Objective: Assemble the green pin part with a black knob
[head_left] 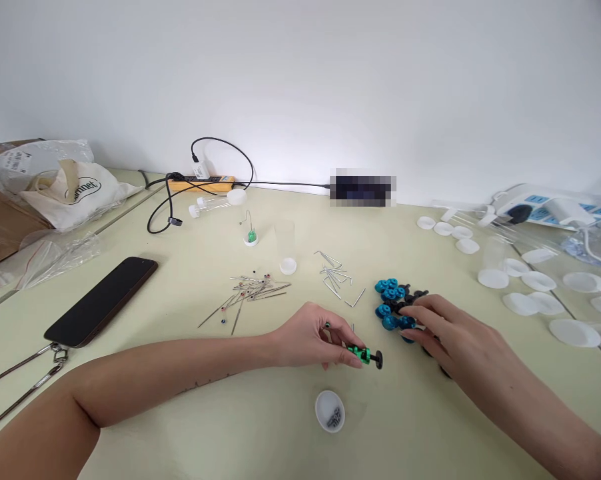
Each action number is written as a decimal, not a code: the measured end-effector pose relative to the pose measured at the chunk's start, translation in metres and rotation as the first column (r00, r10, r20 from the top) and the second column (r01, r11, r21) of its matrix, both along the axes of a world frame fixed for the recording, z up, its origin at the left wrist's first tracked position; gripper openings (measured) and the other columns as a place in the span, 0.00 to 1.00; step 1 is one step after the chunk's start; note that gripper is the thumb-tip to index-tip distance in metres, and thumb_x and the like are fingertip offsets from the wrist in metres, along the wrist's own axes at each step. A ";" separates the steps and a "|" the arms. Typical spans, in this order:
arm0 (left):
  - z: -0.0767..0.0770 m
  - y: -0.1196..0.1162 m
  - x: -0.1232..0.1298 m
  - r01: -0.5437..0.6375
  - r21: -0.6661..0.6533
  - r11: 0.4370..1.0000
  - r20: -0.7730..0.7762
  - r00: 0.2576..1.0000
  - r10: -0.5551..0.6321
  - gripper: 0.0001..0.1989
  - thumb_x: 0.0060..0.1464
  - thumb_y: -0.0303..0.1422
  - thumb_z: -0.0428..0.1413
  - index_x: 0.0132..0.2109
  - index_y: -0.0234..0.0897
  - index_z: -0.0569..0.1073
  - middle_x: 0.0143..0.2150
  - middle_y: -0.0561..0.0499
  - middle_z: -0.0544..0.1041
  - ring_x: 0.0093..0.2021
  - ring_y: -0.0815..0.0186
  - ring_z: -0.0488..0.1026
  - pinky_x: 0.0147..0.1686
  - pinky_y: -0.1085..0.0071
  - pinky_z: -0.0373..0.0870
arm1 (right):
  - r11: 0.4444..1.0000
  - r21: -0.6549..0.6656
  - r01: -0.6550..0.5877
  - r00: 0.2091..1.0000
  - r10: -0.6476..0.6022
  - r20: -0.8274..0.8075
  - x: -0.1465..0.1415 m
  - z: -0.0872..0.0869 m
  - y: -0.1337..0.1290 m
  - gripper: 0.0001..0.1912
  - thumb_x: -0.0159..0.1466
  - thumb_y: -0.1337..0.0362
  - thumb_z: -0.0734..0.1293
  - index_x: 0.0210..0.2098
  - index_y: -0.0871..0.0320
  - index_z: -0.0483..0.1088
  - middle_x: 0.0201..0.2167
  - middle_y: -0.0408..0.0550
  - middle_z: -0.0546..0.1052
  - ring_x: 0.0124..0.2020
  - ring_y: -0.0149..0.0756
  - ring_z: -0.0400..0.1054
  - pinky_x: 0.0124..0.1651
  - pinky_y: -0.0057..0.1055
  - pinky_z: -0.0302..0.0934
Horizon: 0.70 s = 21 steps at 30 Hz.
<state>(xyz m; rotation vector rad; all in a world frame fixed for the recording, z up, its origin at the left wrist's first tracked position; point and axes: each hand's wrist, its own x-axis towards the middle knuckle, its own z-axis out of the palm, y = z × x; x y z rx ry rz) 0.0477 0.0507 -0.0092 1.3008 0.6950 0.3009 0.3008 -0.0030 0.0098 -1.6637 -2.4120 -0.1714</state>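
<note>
Pinching one green part (360, 353), left hand (311, 339), one cup (324, 403) of metal bits (335, 419)

Phone (100, 301) on table (190, 427), left; bag (83, 200) behind. Pins (253, 291) right of phone, bent rods (334, 273) right of pins, tube (284, 239) behind pins. Knobs (390, 323) right of rods, at right hand (458, 337). Left hand (318, 337), small part (364, 355) in fingers, behind cap (322, 403); small pieces (335, 419) in cap.
</note>
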 end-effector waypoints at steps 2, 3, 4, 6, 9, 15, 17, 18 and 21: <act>0.001 -0.001 0.000 0.000 0.001 1.000 -0.004 1.000 0.000 0.25 0.38 0.44 0.66 0.41 0.30 0.78 0.32 0.46 0.75 0.28 0.75 0.70 0.22 0.83 0.70 | 0.996 0.075 -0.045 0.998 0.042 0.044 -0.004 0.001 -0.001 0.13 0.67 0.60 0.57 0.49 0.51 0.67 0.49 0.42 0.68 0.45 0.30 0.64 0.39 0.26 0.62; 0.001 -0.001 0.000 0.002 0.002 1.000 -0.006 1.000 -0.002 0.25 0.38 0.44 0.66 0.41 0.30 0.78 0.32 0.46 0.75 0.28 0.75 0.70 0.22 0.83 0.70 | 0.992 0.096 -0.078 0.994 0.070 0.078 -0.006 0.002 -0.002 0.15 0.66 0.62 0.58 0.51 0.50 0.66 0.51 0.43 0.67 0.48 0.33 0.62 0.41 0.28 0.62; 0.001 -0.001 0.000 0.003 0.005 1.000 -0.007 1.000 -0.003 0.25 0.38 0.44 0.66 0.41 0.30 0.78 0.31 0.46 0.75 0.27 0.76 0.70 0.22 0.83 0.70 | 0.988 0.101 -0.115 0.988 0.103 0.111 -0.007 0.001 -0.002 0.17 0.65 0.65 0.59 0.53 0.50 0.66 0.53 0.43 0.65 0.50 0.34 0.61 0.43 0.29 0.62; 0.002 -0.001 0.000 0.007 0.012 1.000 -0.006 1.000 -0.007 0.25 0.38 0.44 0.66 0.41 0.30 0.78 0.30 0.47 0.75 0.27 0.76 0.69 0.22 0.83 0.70 | 0.979 0.114 -0.169 0.976 0.150 0.161 -0.008 -0.001 -0.002 0.21 0.63 0.71 0.59 0.54 0.51 0.66 0.55 0.42 0.64 0.50 0.34 0.60 0.46 0.30 0.62; 0.001 0.000 0.000 0.008 0.015 1.000 -0.002 1.000 -0.008 0.24 0.38 0.43 0.66 0.41 0.30 0.78 0.30 0.47 0.74 0.27 0.76 0.69 0.22 0.83 0.70 | 0.976 0.125 -0.178 0.972 0.155 0.178 -0.005 -0.006 -0.001 0.20 0.61 0.74 0.60 0.51 0.54 0.69 0.53 0.42 0.65 0.50 0.33 0.59 0.48 0.31 0.61; 0.001 0.000 0.000 0.008 0.022 1.000 0.008 1.000 -0.009 0.25 0.38 0.43 0.66 0.40 0.29 0.78 0.31 0.46 0.75 0.27 0.75 0.70 0.22 0.83 0.70 | 0.989 0.082 -0.125 0.974 0.106 0.201 0.000 -0.009 0.000 0.16 0.64 0.69 0.60 0.50 0.52 0.69 0.53 0.40 0.65 0.50 0.33 0.59 0.47 0.32 0.60; 0.002 0.000 0.000 0.011 0.017 1.000 0.009 1.000 -0.011 0.24 0.38 0.43 0.66 0.41 0.29 0.78 0.31 0.46 0.75 0.27 0.75 0.70 0.22 0.83 0.70 | 0.989 0.094 -0.110 0.978 0.091 0.185 -0.001 -0.006 0.000 0.14 0.66 0.64 0.59 0.49 0.53 0.69 0.53 0.41 0.66 0.50 0.34 0.60 0.47 0.33 0.61; 0.002 0.000 0.000 0.013 0.012 1.000 0.012 1.000 -0.013 0.24 0.38 0.43 0.66 0.41 0.29 0.78 0.31 0.46 0.75 0.27 0.75 0.70 0.22 0.83 0.70 | 0.988 0.119 -0.102 0.981 0.080 0.178 -0.001 -0.005 0.000 0.14 0.66 0.61 0.58 0.49 0.54 0.69 0.53 0.42 0.66 0.50 0.35 0.60 0.46 0.34 0.61; 0.002 0.000 0.000 0.013 0.006 1.000 0.017 1.000 -0.013 0.24 0.38 0.42 0.66 0.41 0.29 0.78 0.31 0.46 0.75 0.28 0.75 0.71 0.22 0.83 0.70 | 0.979 0.194 -0.055 0.983 0.018 0.185 0.000 -0.003 0.000 0.20 0.67 0.53 0.56 0.53 0.55 0.67 0.52 0.45 0.67 0.50 0.37 0.61 0.45 0.36 0.63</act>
